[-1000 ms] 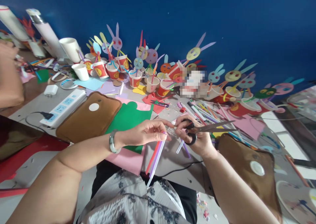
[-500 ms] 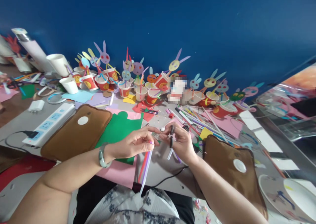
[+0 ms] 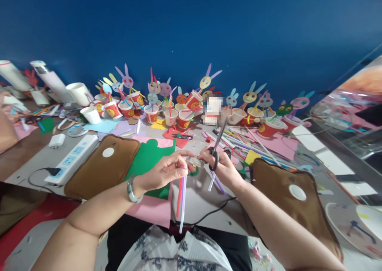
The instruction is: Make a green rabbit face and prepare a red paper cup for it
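My left hand (image 3: 170, 168) pinches a small bunch of red, purple and white straws (image 3: 183, 201) at their top, and they hang down over the table's front edge. In my right hand (image 3: 223, 169) is a pair of scissors (image 3: 220, 137), black loops around my fingers and blades pointing up. The fingertips of both hands almost meet around a small clear strip (image 3: 195, 161), whose kind I cannot make out. Below my right hand a white straw (image 3: 211, 182) and a purple straw (image 3: 219, 183) show. Green paper (image 3: 149, 153) lies beside my left hand.
Paper cups with rabbit faces (image 3: 151, 114) line the blue wall. Brown cushion-like pouches (image 3: 101, 163) (image 3: 286, 199) flank my arms. A power strip (image 3: 73, 159) sits left, loose straws (image 3: 238, 145) and paper scraps behind my hands. Another person's arm (image 3: 7, 123) shows at far left.
The scissors have swung from lying along my right hand to blades pointing up. The view has shifted slightly, bringing another person's arm in at left. My left hand keeps its pinch on the straws.
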